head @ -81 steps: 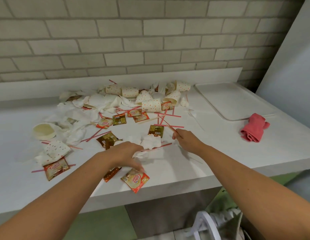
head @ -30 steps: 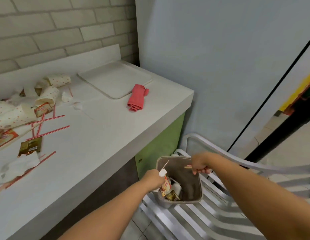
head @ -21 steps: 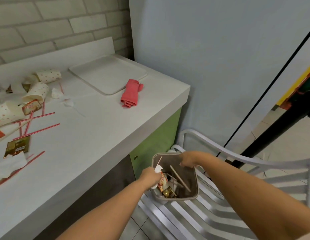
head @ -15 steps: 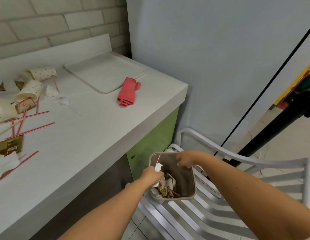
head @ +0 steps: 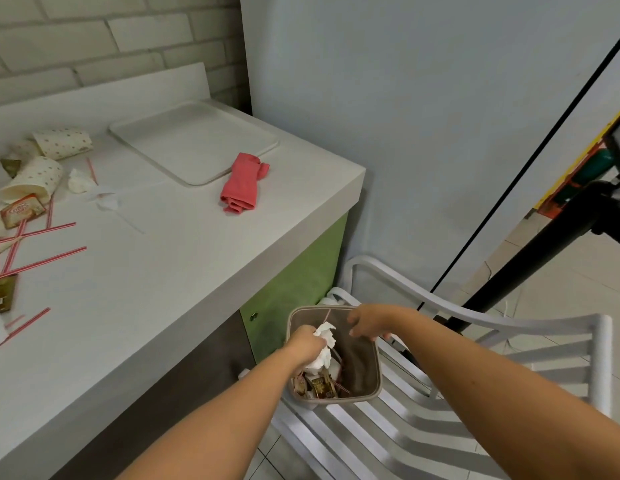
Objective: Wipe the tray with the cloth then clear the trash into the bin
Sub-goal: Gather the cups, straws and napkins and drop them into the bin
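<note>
Booth: Talk us through it. What have you got?

Me: My left hand is fisted round a wad of tissue, right over the mouth of the bin, with one straw poking up out of the grip. My right hand hangs over the far rim, fingers loose and spread, nothing in it.

Booth: And the danger?

Me: That bin sits on the slatted seat of a chair, not on the floor. Knock the rim with either wrist and I reckon it tips or slides, and everything inside spills between the slats. The straw's the other worry: it's long and light, so it could catch the rim as I let go and flick out onto the tiles. The tissue may cling to my fingers too and come back up with the hand.

Booth: Plenty left up top?

Me: Loads. Paper cups, straws and sachets lie scattered on the counter. The tray lies flat at the back corner, the cloth bunched just beside its near edge. Sweep carelessly up there and a cup rolls off the edge, or trash lands on the tray.
</note>
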A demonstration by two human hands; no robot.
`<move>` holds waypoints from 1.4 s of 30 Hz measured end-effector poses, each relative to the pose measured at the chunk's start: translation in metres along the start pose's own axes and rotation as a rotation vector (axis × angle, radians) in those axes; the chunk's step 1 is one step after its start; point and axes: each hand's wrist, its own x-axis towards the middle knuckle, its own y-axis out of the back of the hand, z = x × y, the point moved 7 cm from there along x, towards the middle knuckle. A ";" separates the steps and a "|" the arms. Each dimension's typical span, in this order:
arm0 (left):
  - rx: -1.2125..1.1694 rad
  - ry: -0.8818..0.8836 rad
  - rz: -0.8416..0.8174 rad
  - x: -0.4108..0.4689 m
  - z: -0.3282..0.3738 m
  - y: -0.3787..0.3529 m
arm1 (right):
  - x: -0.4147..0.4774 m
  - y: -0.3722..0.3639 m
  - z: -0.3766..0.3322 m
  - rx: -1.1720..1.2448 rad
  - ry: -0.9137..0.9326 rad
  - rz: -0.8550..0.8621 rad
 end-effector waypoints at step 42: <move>0.068 -0.280 1.075 -0.243 -0.081 0.308 | -0.065 0.053 -0.363 -0.115 0.746 0.148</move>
